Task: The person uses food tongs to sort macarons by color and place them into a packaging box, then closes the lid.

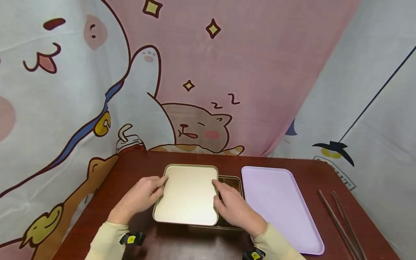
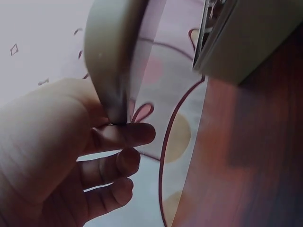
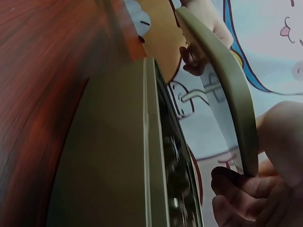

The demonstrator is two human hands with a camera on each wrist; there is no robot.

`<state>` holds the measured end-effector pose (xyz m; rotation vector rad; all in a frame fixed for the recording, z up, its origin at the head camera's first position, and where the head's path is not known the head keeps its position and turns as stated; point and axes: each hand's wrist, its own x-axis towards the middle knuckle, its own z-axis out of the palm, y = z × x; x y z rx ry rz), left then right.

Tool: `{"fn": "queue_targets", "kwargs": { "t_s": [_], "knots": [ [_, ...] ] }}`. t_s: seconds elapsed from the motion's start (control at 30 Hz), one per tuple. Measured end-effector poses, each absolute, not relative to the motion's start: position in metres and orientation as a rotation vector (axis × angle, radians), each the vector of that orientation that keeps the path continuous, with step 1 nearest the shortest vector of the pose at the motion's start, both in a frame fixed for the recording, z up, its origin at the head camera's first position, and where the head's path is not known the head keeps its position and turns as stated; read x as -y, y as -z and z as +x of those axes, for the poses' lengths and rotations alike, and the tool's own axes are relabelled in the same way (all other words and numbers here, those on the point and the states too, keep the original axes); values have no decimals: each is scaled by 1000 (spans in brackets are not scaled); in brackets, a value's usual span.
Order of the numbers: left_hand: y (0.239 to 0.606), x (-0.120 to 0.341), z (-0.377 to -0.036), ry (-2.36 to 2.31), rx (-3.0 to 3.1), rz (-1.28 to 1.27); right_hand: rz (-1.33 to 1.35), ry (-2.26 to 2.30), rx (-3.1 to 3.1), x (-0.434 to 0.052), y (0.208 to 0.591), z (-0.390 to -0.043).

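Observation:
A flat champagne-gold lid is held level above a matching metal box. At the lid's left edge my left hand grips it, thumb and fingers on either side of the rim. My right hand grips the right edge likewise. The right wrist view shows a gap between the raised lid and the box. The lid sits left of the box, so the box's right part stays uncovered, with dividers and shiny contents inside. What lies under the lid is hidden in the head view.
A lilac tray lies right of the box on the dark red wooden table. Farther right, a pair of long metal tongs lies near the table's edge. A cartoon-printed curtain hangs behind the table.

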<state>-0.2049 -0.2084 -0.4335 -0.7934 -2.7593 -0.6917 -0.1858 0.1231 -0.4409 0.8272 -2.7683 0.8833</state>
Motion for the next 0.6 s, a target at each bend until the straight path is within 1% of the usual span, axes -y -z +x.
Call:
{"fn": "queue_targets", "kwargs": {
  "t_s": [0.33,0.6],
  "knots": [
    [437,159,-212,654,2684,-975,813,-787,2711,-177,443,-181],
    [440,130,-219,686,2659,-1033,827,-756,2608,-207,448,-182]
  ]
}}
